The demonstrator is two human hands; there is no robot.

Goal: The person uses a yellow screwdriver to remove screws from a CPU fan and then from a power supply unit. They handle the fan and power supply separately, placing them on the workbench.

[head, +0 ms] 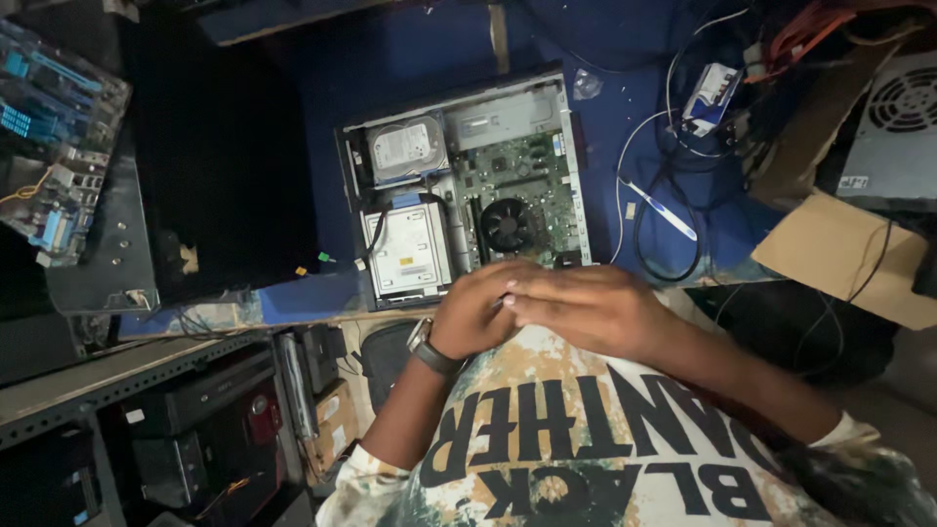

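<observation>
Clearly hands: left hand and right hand pressed together over the chest, fingers overlapping, just nearer than the desk edge.
Grip: closed around each other; something thin and pale peeks out where the fingertips meet, too small to name; cannot tell whether pinched or merely covered.
Wrist: metal wristwatch on the left, band snug, face turned sideways.
Beyond the grip: open desktop computer case, lid off, lying flat on the blue desk, its near edge just past the fingertips.
Inside the case: round black cooling fan closest to the grip; green motherboard, studded and matte; silver hard drive, smooth with a circular lid; boxy pale optical drive with black cables over it.
Right of the grip: loose black and white cables coiled on the desk; flat brown cardboard overhanging the edge.
Far left of the grip: bare blue motherboard propped on a dark rack.
Risk: small held item slipping out and dropping into the exposed board or fan, likely hard to find in dim light.
Risk: sleeve or watch catching cables, dragging parts off the desk.
Risk: bare fingers on exposed circuitry, static or bent pins likely.
</observation>
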